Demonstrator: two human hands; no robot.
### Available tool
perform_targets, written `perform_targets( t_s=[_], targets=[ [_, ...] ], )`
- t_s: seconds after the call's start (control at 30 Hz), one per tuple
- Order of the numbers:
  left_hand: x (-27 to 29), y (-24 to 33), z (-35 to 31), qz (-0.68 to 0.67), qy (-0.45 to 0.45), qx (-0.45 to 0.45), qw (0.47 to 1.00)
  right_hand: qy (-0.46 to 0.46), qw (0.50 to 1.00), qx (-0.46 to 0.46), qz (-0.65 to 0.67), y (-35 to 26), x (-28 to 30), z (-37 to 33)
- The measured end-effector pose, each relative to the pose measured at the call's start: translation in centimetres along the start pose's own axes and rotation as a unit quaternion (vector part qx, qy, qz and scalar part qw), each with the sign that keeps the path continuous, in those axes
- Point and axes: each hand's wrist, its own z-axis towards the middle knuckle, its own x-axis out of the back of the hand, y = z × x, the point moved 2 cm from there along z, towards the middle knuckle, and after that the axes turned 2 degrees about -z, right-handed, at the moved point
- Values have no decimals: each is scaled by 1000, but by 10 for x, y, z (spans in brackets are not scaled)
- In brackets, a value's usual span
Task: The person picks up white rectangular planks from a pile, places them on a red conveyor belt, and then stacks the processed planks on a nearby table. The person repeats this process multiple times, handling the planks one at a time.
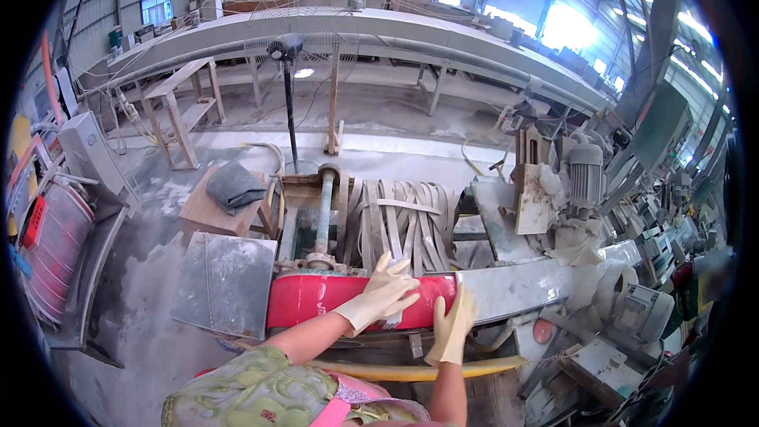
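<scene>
A red belt (316, 297) runs over the machine just in front of me. My left hand (378, 300), in a cream rubber glove, lies over the red belt with its fingers spread. Beneath its palm shows a small shiny grey patch that I cannot make out. At the belt's right end is my right hand (453, 326), gloved alike, fingers pointing away from me and thumb apart. It is beside or touching the red edge; its palm side is hidden. A long grey bed (514, 289) continues to the right.
Beyond the belt hangs a bundle of pale straps (403, 225). A motor (586, 170) and dusty machinery stand at right. A grey plate (224, 283) and a wooden box (209, 209) are at left. A yellow curved strip (419, 370) passes below my hands. A fan (286, 47) stands farther off.
</scene>
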Motion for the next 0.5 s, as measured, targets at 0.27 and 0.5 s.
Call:
perform_targets(
  t_s=[0.27,0.5],
  targets=[
    [8,12,12,-66,60,106,990,-24,958,95,-271,79,-6,15],
    [2,6,8,-60,95,62,992,-5,920,-167,355,8,35,20]
  ],
)
